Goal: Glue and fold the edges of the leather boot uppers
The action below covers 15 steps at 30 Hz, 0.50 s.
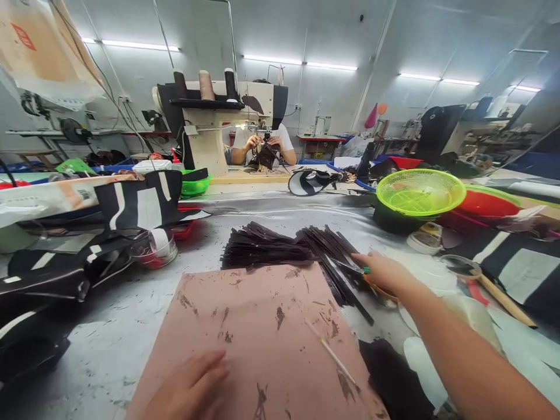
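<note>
A pink board (258, 326) with dark smudges lies in front of me. My left hand (196, 379) rests over its lower left part, slightly blurred, fingers stretched out and holding nothing visible. Beyond the board's right corner, my right hand (387, 271) is closed on scissors (345, 266) with orange handles, their blades pointing left. Something green circles one of its fingers. Beneath the blades are loose dark strips (326, 242), and a thick pile of similar strips (266, 248) lies along the board's far edge. A thin white stick (336, 359) lies on the board's right side.
Dark pieces with white patches (144, 204) are heaped at left, near a clear tub (155, 248). A yellow-green basket (420, 192) and a wooden-handled hammer (503, 297) are at right. Across the table, a person's hands (265, 143) work at a sewing machine (219, 128).
</note>
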Motion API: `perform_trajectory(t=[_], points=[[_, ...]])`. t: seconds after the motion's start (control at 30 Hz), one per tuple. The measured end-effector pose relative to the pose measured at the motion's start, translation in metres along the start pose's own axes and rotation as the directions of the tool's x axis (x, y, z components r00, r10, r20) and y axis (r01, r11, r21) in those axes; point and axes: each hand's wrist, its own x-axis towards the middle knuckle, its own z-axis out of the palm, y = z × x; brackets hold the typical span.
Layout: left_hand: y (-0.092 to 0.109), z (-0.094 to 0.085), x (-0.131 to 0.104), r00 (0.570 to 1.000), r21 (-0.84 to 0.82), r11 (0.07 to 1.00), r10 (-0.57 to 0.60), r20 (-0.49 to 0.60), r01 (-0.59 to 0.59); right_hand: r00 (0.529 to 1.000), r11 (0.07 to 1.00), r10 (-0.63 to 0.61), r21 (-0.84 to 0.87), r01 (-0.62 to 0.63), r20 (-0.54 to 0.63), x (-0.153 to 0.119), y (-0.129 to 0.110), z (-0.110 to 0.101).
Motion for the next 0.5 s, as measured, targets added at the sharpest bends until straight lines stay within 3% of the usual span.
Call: perform_trajectory(t=[0.1,0.2,0.27,0.37,0.5], points=[[-0.008,0.005,0.045,0.987,-0.031,0.999,-0.039,0.154,0.044,0.975,0.975,-0.196,0.084,0.205,-0.104,0.014,-0.065,0.001],[-0.017,0.026,0.099,0.929,-0.031,0.994,-0.090,0.359,0.108,0.907,0.893,-0.394,0.172,0.416,-0.152,0.033,-0.136,0.010],[-0.022,0.043,0.127,0.910,0.014,0.990,-0.132,0.392,0.138,0.878,0.852,-0.446,0.217,0.476,-0.174,0.046,-0.171,0.018],[-0.030,0.064,0.147,0.912,0.048,0.988,-0.156,0.379,0.149,0.875,0.827,-0.452,0.287,0.484,-0.173,0.063,-0.195,0.027],[-0.038,0.076,0.151,0.925,0.077,0.987,-0.156,0.348,0.138,0.918,0.815,-0.381,0.430,0.389,-0.110,0.077,-0.190,0.029]])
